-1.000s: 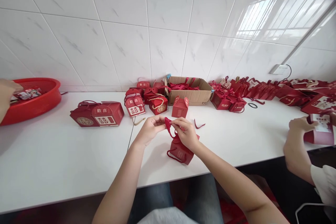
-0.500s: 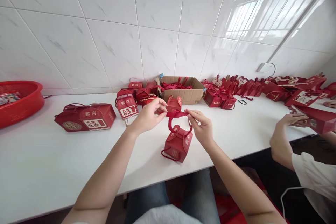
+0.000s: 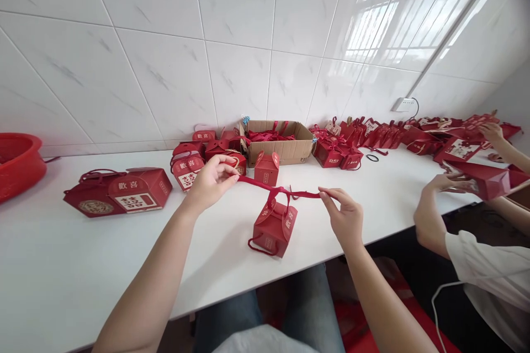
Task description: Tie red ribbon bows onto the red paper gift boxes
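Near the table edge (image 3: 207,299), room leftward: red box (image 3: 271,229), ribbon (image 3: 256,182) in pinching left hand (image 3: 210,183) and right hand (image 3: 345,216)

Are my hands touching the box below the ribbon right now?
No, the left hand pinches one end of the ribbon and the right hand the other, both apart from the box.

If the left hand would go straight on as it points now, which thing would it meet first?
Probably the red box with the gold cord, seen just beyond the left hand; depth is unclear, so the hand might pass above it.
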A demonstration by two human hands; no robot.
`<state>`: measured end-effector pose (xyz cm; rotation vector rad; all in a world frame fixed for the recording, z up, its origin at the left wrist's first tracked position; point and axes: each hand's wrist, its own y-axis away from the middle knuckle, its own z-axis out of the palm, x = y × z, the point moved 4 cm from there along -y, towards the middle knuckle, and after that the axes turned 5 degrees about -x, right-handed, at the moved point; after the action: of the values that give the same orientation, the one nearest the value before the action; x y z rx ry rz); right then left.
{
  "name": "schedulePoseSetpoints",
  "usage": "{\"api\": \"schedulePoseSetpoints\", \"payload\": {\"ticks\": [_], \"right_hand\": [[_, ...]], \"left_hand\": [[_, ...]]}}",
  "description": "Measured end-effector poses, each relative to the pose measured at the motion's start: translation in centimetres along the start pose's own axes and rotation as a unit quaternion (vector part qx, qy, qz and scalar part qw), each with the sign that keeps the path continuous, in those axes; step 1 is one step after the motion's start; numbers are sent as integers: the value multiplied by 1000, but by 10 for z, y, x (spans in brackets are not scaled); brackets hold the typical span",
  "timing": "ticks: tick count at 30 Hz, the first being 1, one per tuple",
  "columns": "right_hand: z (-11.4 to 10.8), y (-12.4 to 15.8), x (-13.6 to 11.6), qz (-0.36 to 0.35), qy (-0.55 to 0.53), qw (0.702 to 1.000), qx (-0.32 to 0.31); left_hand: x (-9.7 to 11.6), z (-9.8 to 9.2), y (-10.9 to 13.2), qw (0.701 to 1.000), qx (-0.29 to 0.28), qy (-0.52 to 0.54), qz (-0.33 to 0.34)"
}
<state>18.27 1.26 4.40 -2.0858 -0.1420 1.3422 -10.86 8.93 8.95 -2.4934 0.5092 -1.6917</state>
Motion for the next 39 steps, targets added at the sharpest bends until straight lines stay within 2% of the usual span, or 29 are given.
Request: {"api": "schedulePoseSetpoints", "payload": {"ticks": [5, 8, 13, 16, 18, 21, 27, 31, 36, 39], "right_hand": [[-15, 16, 10, 63, -11, 998, 14], [-26, 28, 18, 93, -23, 994, 49], [-47, 56, 53, 164, -15, 983, 76], [-59, 79, 84, 236, -20, 969, 75], [-63, 94, 99, 277, -34, 958, 71], [-62, 110, 108, 313, -53, 946, 65], [-58, 110, 102, 330, -70, 939, 75], [-65, 105, 105, 332, -97, 933, 100], [-76, 96, 107, 318, -135, 930, 126], [-78, 75, 99, 289, -158, 935, 131]], "left_hand": [[-24, -2, 1, 991, 29, 111, -66], [-41, -7, 3, 990, 31, 117, -77], [-80, -27, 9, 992, 57, 64, -89], [-106, -36, 11, 993, 65, -21, -97], [-121, -38, 13, 989, 53, -75, -118], [-133, -35, 17, 981, 42, -122, -145], [-133, -35, 17, 978, 58, -142, -143], [-124, -41, 20, 987, 60, -59, -137], [-84, -50, 26, 983, 104, 120, -97], [-55, -53, 20, 975, 107, 179, -70]]}}
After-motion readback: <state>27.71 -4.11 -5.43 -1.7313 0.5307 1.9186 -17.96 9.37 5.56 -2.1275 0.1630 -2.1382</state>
